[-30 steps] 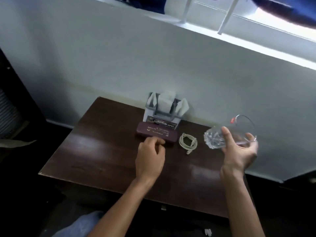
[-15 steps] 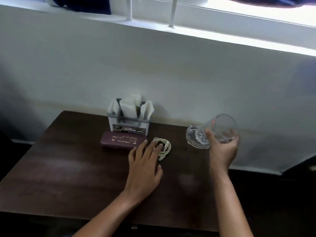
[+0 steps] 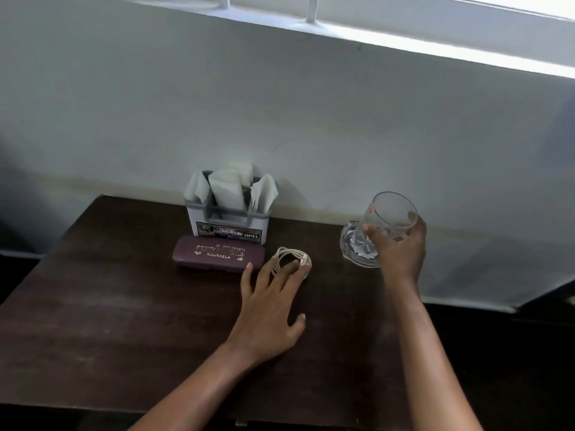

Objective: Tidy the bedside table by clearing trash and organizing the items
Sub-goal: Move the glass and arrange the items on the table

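Head view: left hand, fingers straight, touches the cable, probably to neaten it; right hand at three o'clock grips the glass.

"OPEL" reads in white on the sticker fronting the grey holder. At its 6 o'clock, the maroon case bears gold "ROURKELA" beneath a blurred number. The glass has an unreadable red mark.

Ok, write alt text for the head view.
A person's right hand grips a tilted glass at the right end of a dark table, while the left hand rests straight fingers on a coiled white cable. A maroon case lies beside the cable, in front of a grey holder of white papers against the wall.
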`<state>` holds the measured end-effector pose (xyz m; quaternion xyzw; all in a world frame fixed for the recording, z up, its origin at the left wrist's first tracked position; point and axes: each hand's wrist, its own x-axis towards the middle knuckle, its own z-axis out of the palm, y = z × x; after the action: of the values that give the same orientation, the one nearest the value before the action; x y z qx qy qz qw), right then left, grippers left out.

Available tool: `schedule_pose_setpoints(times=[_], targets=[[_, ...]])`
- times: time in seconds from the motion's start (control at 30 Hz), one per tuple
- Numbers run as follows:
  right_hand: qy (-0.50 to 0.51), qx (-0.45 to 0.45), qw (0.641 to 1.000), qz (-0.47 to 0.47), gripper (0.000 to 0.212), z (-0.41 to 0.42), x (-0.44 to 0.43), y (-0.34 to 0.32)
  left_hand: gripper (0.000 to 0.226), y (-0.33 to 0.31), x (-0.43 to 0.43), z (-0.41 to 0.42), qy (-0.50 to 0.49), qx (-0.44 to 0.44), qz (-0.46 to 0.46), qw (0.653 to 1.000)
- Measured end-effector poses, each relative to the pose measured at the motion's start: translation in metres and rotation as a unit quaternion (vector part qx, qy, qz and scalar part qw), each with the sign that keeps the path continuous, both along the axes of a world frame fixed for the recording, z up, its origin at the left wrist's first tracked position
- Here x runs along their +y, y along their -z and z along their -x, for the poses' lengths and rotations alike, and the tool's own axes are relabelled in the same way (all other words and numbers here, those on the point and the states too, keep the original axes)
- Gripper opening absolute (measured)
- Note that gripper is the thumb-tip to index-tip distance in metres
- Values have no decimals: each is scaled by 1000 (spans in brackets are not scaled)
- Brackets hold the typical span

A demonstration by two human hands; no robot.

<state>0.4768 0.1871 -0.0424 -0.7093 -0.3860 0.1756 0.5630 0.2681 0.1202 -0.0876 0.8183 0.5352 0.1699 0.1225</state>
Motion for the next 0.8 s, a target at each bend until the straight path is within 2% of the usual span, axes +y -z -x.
schedule_pose_setpoints(times=[0.2, 0.33, 0.5, 0.63, 0.73, 0.8], targets=[[-24, -18, 999, 15, 93, 2, 5, 3, 77, -5, 1, 0, -1, 6, 10, 1000], [-30, -13, 998, 62, 95, -4, 9, 8, 77, -5, 1, 1, -6, 19, 2, 1000], [107, -37, 987, 116, 58, -8, -6, 20, 76, -8, 1, 1, -6, 17, 3, 1000], [86, 18, 990, 115, 42, -8, -13, 24, 71, -10, 0, 4, -7, 2, -3, 1000], [75, -1, 991, 112, 40, -7, -11, 28, 63, -12, 1, 6, -10, -30, -14, 999], [82, -20, 989, 123, 24, -8, -9, 31, 57, -12, 2, 6, -17, -46, -21, 999]])
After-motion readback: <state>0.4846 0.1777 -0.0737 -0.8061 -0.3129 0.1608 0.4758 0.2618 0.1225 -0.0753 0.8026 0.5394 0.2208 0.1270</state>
